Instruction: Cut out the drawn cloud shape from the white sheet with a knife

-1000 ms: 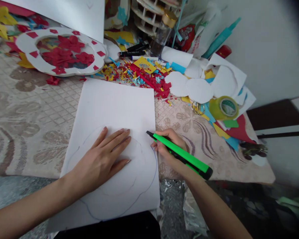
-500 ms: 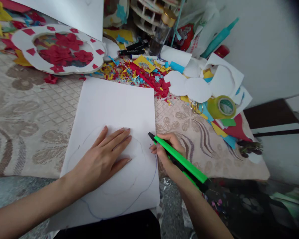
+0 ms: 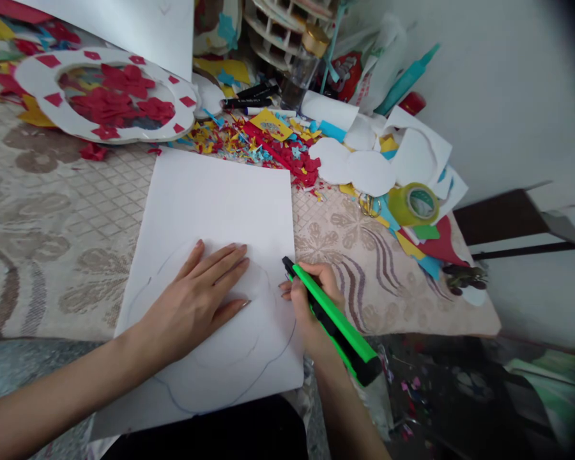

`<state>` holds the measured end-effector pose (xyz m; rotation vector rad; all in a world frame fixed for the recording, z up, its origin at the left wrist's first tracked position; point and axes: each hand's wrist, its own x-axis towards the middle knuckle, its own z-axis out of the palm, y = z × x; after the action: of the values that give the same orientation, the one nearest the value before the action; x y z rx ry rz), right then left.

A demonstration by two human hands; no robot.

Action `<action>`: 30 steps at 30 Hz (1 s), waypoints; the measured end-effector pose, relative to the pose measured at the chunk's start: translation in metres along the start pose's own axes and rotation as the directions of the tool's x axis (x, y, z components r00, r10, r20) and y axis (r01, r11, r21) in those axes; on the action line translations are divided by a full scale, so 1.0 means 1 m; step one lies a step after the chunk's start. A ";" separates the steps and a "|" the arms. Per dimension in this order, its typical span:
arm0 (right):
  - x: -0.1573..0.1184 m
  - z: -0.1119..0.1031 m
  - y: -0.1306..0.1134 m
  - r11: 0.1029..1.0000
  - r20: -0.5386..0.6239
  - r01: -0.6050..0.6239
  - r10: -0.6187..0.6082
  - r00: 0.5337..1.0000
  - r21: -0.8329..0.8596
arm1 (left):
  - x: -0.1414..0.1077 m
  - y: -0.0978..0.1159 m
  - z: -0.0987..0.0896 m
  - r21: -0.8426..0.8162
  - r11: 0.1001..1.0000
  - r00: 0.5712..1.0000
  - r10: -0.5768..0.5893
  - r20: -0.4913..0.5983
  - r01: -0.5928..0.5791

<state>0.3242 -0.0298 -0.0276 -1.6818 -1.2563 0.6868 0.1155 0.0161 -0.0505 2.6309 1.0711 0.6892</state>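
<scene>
A large white sheet of card or foam board (image 3: 220,198) lies on the patterned cloth and reaches over its front edge. Wavy outlines in thin blue and faint pencil are drawn on it. My left hand (image 3: 201,300) rests flat on the sheet, fingers stretched out, inside the drawn shape. At the sheet's right edge my right hand (image 3: 314,294) is closed around a green and black utility knife (image 3: 333,313). The knife's black tip points up and left over the sheet, near the blue line. I cannot make out a blade or whether the tip touches.
A white flower-shaped frame (image 3: 33,83) with red paper flowers stands back left. Paper scraps (image 3: 268,144), black markers (image 3: 252,99), a glass bottle (image 3: 297,73), white cut-out discs (image 3: 371,172) and a yellow tape roll (image 3: 414,203) crowd the back. Small scissors (image 3: 467,278) lie far right.
My right hand has shifted slightly, and the knife's rear end has swung left and down, making it steeper. My left hand stays flat in place. The whole view has moved a little.
</scene>
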 end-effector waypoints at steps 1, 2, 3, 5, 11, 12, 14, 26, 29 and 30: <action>-0.002 0.002 0.000 1.000 -0.017 -0.007 0.007 1.000 -0.009 | 0.000 0.000 0.000 0.005 1.000 1.000 0.003 -0.001 -0.003; -0.004 0.003 0.000 1.000 -0.032 -0.012 0.011 0.999 -0.018 | 0.000 0.000 0.001 0.012 1.000 1.000 0.008 -0.001 -0.008; -0.006 0.005 0.000 1.000 -0.044 -0.016 0.015 0.999 -0.025 | 0.000 0.000 0.001 0.021 1.000 1.000 0.011 -0.002 -0.011; -0.008 0.006 -0.001 0.999 -0.065 -0.015 0.013 0.998 -0.033 | -0.001 -0.001 0.002 0.034 0.999 1.000 0.017 -0.002 -0.017; -0.009 0.006 -0.003 0.998 -0.073 -0.009 0.005 0.997 -0.058 | -0.001 0.000 0.002 0.008 1.000 1.000 0.019 -0.021 -0.019; -0.009 0.005 -0.002 1.000 -0.064 -0.015 0.013 0.998 -0.026 | -0.001 0.000 0.001 0.005 1.000 1.000 0.018 -0.018 -0.018; -0.008 0.002 0.001 0.998 -0.031 -0.025 0.027 0.999 0.055 | 0.000 0.000 0.000 0.007 1.000 1.000 0.017 -0.011 -0.017; -0.014 -0.016 -0.004 0.994 0.026 -0.032 0.030 0.999 0.108 | -0.002 0.000 -0.001 0.082 0.996 0.999 0.039 0.014 -0.040; -0.013 -0.019 -0.001 0.992 0.008 0.016 -0.017 1.000 0.122 | -0.002 -0.001 -0.001 0.095 0.994 0.999 0.047 0.020 -0.049; -0.011 -0.020 0.001 0.994 0.010 0.048 -0.049 0.999 0.103 | -0.002 -0.001 -0.001 0.096 0.994 0.999 0.047 0.023 -0.049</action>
<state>0.3379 -0.0470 -0.0204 -1.5609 -1.2459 0.7217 0.1134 0.0155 -0.0501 2.7475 1.0641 0.6342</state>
